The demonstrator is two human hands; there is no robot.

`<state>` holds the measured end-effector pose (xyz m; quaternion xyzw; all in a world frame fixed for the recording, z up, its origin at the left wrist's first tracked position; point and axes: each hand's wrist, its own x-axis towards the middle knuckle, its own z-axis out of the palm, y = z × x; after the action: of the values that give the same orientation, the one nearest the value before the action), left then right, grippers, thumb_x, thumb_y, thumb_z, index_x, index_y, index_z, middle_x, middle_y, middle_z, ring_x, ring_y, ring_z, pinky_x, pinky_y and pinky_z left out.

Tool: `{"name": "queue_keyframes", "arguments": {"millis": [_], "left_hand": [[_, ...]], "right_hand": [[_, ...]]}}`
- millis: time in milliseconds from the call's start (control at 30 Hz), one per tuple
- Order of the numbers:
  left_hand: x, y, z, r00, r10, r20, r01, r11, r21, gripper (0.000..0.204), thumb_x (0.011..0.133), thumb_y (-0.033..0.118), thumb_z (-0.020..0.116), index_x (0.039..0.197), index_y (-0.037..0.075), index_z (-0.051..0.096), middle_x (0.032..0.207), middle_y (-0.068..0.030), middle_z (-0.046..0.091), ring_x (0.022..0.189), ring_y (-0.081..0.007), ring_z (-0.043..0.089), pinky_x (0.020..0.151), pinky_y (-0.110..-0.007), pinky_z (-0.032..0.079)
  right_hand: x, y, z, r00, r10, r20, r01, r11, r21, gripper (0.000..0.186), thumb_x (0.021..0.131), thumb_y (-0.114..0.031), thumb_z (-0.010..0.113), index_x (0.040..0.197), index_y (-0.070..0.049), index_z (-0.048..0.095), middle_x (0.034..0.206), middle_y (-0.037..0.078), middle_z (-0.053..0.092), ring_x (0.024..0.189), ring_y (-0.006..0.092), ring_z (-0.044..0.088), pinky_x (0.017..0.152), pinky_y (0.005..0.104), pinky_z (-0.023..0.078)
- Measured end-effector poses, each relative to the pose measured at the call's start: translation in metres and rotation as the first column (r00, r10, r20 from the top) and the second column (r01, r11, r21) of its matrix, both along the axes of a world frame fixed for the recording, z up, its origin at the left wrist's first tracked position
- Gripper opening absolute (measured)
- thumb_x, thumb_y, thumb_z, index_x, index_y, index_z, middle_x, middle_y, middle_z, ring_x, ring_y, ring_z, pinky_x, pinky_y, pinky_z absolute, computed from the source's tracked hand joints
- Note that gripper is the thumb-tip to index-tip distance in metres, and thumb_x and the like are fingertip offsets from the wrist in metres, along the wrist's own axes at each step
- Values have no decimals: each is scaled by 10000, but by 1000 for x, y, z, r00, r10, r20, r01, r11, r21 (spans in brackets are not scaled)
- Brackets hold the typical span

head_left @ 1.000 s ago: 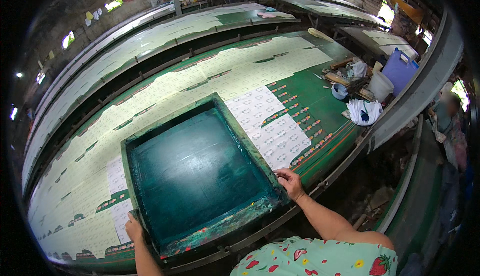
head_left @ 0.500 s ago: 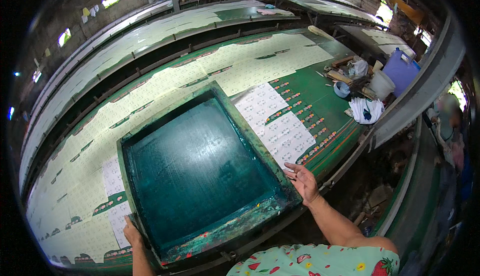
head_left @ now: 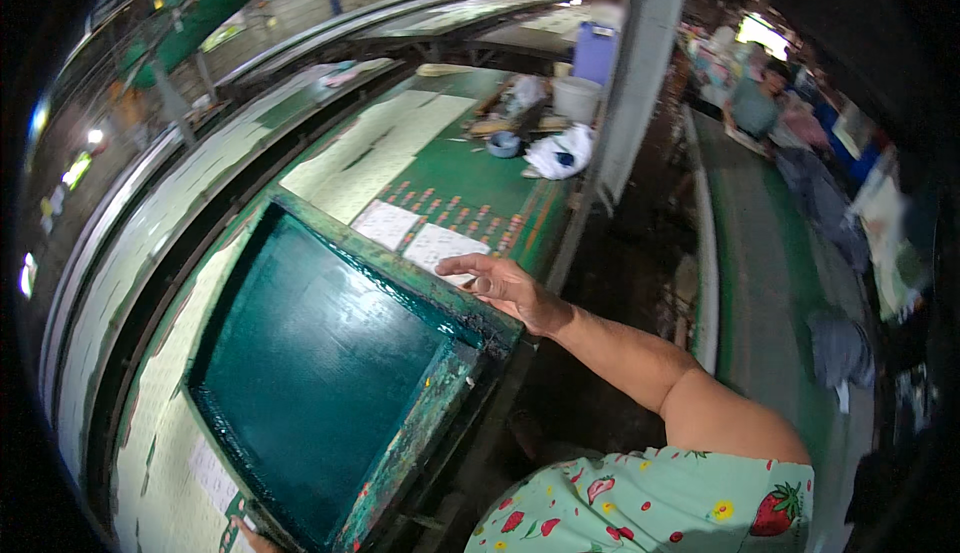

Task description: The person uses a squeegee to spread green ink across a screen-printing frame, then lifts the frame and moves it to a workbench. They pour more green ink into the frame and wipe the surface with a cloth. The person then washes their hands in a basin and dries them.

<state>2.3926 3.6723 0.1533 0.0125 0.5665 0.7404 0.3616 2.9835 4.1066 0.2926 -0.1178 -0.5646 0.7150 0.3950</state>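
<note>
It's the framed screen (head_left: pixel 315 353) over the near bench (head_left: pixel 455 178), apparently being positioned, right hand (head_left: pixel 512 293) loosely bent at its right edge, left hand (head_left: pixel 257 537) near left, both grips unclear, any shift calling for even support.

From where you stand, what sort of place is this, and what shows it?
Probably a fabric or paper screen-printing workshop: a framed, paint-stained screen, patterned sheets laid out flat, and the long green table under them.

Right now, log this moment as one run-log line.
frame: over patterned sheets; left hand: by its left edge, mostly unseen; right hand: at its right edge; beyond: blue bowl, bucket
</note>
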Motion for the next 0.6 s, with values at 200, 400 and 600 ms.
{"name": "queue_keyframes", "arguments": {"millis": [200,400,600], "left_hand": [[23,101,99,995,-98,20,99,995,-33,906,1056,810,449,1398,12,709,1279,-169,749,1158,-361,711,998,-502,571],[100,193,170,881,-466,-89,470,882,32,911,1032,836,465,1515,83,641,1432,-146,692,1272,-360,669,1102,-509,533],[211,323,238,707,-664,-242,691,722,37,864,1054,809,474,1408,53,699,1260,-120,757,1127,-293,706,1005,-460,561]], "right_hand": [[110,-65,56,956,-222,-193,250,959,134,701,1073,-428,725,1621,-38,528,1645,173,559,1376,300,654,1178,465,521],[214,-121,39,781,-575,-244,567,816,-110,629,1096,-302,705,1624,-14,520,1652,160,568,1340,275,677,1162,455,540],[328,-194,-12,619,-773,-138,759,634,-147,871,1033,-512,743,1631,64,481,1545,153,655,1382,264,654,1200,420,496]]}}
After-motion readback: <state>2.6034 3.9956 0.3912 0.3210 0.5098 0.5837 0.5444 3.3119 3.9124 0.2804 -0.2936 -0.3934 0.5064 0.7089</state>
